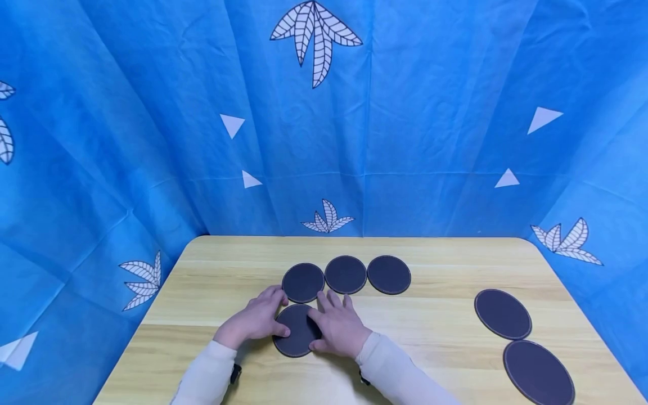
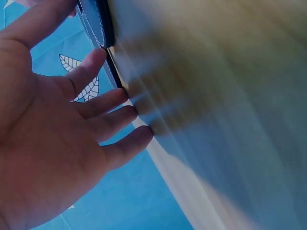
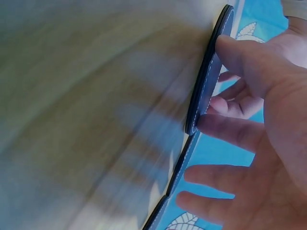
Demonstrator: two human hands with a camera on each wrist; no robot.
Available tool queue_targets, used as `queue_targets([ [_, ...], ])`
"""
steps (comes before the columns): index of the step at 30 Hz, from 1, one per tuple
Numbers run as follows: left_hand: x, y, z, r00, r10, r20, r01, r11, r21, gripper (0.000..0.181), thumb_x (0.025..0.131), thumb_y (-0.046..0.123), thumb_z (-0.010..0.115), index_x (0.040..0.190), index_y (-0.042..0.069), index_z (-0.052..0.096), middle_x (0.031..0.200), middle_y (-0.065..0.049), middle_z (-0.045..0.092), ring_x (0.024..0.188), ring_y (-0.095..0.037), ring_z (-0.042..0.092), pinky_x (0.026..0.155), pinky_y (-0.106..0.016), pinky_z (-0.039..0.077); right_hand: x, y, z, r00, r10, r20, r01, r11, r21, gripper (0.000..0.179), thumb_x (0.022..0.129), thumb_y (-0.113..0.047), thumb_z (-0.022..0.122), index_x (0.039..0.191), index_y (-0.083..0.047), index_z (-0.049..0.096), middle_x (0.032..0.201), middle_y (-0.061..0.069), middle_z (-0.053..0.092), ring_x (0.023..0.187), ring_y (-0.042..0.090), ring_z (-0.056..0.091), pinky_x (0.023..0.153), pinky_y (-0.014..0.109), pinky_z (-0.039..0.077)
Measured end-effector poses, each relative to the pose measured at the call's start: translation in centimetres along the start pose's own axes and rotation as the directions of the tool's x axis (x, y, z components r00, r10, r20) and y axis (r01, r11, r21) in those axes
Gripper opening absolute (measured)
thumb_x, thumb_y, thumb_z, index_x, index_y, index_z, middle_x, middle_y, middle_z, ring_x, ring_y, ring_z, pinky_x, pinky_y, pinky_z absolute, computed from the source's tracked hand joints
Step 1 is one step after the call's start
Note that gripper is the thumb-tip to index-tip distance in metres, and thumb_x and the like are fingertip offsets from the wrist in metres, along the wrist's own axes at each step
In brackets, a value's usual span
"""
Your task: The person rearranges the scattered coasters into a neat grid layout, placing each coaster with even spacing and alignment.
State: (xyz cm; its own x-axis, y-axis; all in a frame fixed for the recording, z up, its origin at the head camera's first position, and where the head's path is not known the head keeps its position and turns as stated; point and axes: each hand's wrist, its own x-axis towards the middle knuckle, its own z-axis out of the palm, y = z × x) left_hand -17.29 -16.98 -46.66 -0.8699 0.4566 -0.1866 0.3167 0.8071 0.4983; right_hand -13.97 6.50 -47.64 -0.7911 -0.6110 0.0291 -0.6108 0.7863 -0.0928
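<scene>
A round dark coaster (image 1: 296,332) with a stitched rim lies flat on the wooden table between both hands. My left hand (image 1: 258,318) touches its left side, the thumb on top near the edge and the other fingers extended toward the coaster behind. At the right side, my right hand (image 1: 339,326) rests its thumb and index finger on the same coaster, other fingers spread. Directly behind it is a second coaster (image 1: 303,283), nearly touching. In the right wrist view, the near coaster (image 3: 211,72) shows a thick, layered-looking edge, with thumb and index finger against it.
Two more coasters, a middle one (image 1: 346,275) and a right one (image 1: 389,275), continue the row at the back. Another pair, the farther coaster (image 1: 503,314) and the nearer coaster (image 1: 539,372), lies at the right. Blue patterned cloth (image 1: 425,112) hangs around the table (image 1: 440,332).
</scene>
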Motion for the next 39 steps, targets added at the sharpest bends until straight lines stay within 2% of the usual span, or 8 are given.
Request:
queue_targets([
  [6, 0.6, -0.1, -0.2, 0.999, -0.024, -0.033, 0.026, 0.999, 0.04, 0.05, 0.076, 0.028, 0.089, 0.111, 0.011, 0.058, 0.139, -0.016, 0.048, 0.126, -0.036, 0.047, 0.097, -0.058, 0.039, 0.3, 0.3, 0.0, 0.999, 0.008, -0.039, -0.009, 1.0, -0.006, 0.065, 0.082, -0.058, 0.077, 0.132, -0.018, 0.063, 0.144, 0.024, 0.049, 0.132, 0.043, 0.046, 0.097, 0.065, 0.043],
  [15, 1.3, 0.0, -0.5, 0.998, -0.061, -0.034, 0.063, 0.996, 0.056, 0.048, 0.075, 0.03, 0.09, 0.108, 0.013, 0.059, 0.139, -0.014, 0.048, 0.127, -0.036, 0.044, 0.098, -0.059, 0.039, 0.3, 0.3, -0.3, 0.998, 0.018, -0.055, -0.02, 0.999, -0.027, 0.063, 0.082, -0.057, 0.077, 0.13, -0.018, 0.064, 0.139, 0.022, 0.053, 0.13, 0.041, 0.047, 0.097, 0.063, 0.044],
  [21, 1.2, -0.1, -0.4, 0.998, -0.053, -0.043, 0.055, 0.997, 0.049, 0.048, 0.075, 0.031, 0.09, 0.107, 0.013, 0.059, 0.139, -0.013, 0.048, 0.127, -0.035, 0.045, 0.097, -0.057, 0.039, -0.4, 1.9, -0.2, 0.994, 0.013, -0.105, -0.003, 0.996, 0.093, 0.061, 0.083, -0.052, 0.078, 0.129, -0.016, 0.066, 0.135, 0.02, 0.056, 0.129, 0.045, 0.049, 0.096, 0.069, 0.042],
  [25, 1.2, -0.3, -0.5, 0.998, -0.054, -0.042, 0.057, 0.997, 0.058, 0.049, 0.076, 0.034, 0.089, 0.107, 0.013, 0.059, 0.136, -0.011, 0.049, 0.125, -0.033, 0.046, 0.096, -0.055, 0.04, -1.8, 3.5, -1.1, 0.993, 0.082, -0.085, -0.062, 0.976, 0.208, 0.055, 0.085, -0.046, 0.078, 0.128, -0.013, 0.067, 0.138, 0.021, 0.056, 0.131, 0.047, 0.047, 0.1, 0.072, 0.036],
  [28, 1.1, -0.4, -0.7, 0.997, -0.064, -0.035, 0.066, 0.996, 0.053, 0.049, 0.076, 0.036, 0.088, 0.108, 0.012, 0.059, 0.131, -0.01, 0.051, 0.12, -0.032, 0.047, 0.095, -0.055, 0.041, -2.9, 4.9, -1.7, 0.99, 0.122, -0.072, -0.1, 0.962, 0.255, 0.053, 0.088, -0.041, 0.077, 0.129, -0.009, 0.066, 0.139, 0.024, 0.055, 0.132, 0.048, 0.046, 0.102, 0.072, 0.034],
  [32, 1.2, -0.2, -1.1, 0.996, -0.081, -0.021, 0.082, 0.996, 0.024, 0.046, 0.081, 0.037, 0.085, 0.109, 0.011, 0.059, 0.123, -0.009, 0.052, 0.114, -0.031, 0.049, 0.093, -0.054, 0.043, -4.7, 7.1, -2.5, 0.981, 0.153, -0.122, -0.115, 0.954, 0.276, 0.048, 0.091, -0.034, 0.074, 0.127, -0.004, 0.066, 0.135, 0.025, 0.058, 0.129, 0.051, 0.048, 0.102, 0.072, 0.035],
  [35, 1.5, 0.0, -1.3, 0.995, -0.1, -0.013, 0.1, 0.995, 0.0, 0.042, 0.086, 0.037, 0.081, 0.11, 0.011, 0.059, 0.118, -0.007, 0.052, 0.11, -0.03, 0.049, 0.092, -0.05, 0.045, -6.5, 9.2, -3.1, 0.964, 0.203, -0.173, -0.149, 0.947, 0.285, 0.042, 0.093, -0.03, 0.073, 0.124, -0.002, 0.068, 0.131, 0.024, 0.061, 0.126, 0.051, 0.05, 0.101, 0.071, 0.036],
  [39, 2.0, 0.6, -1.3, 0.994, -0.099, -0.037, 0.099, 0.995, -0.009, 0.037, 0.09, 0.036, 0.078, 0.11, 0.011, 0.058, 0.117, -0.007, 0.052, 0.107, -0.028, 0.051, 0.09, -0.048, 0.046, -9.6, 12.4, -3.7, 0.929, 0.297, -0.222, -0.226, 0.928, 0.298, 0.038, 0.093, -0.025, 0.074, 0.121, -0.001, 0.069, 0.126, 0.023, 0.064, 0.122, 0.048, 0.054, 0.1, 0.07, 0.038],
])
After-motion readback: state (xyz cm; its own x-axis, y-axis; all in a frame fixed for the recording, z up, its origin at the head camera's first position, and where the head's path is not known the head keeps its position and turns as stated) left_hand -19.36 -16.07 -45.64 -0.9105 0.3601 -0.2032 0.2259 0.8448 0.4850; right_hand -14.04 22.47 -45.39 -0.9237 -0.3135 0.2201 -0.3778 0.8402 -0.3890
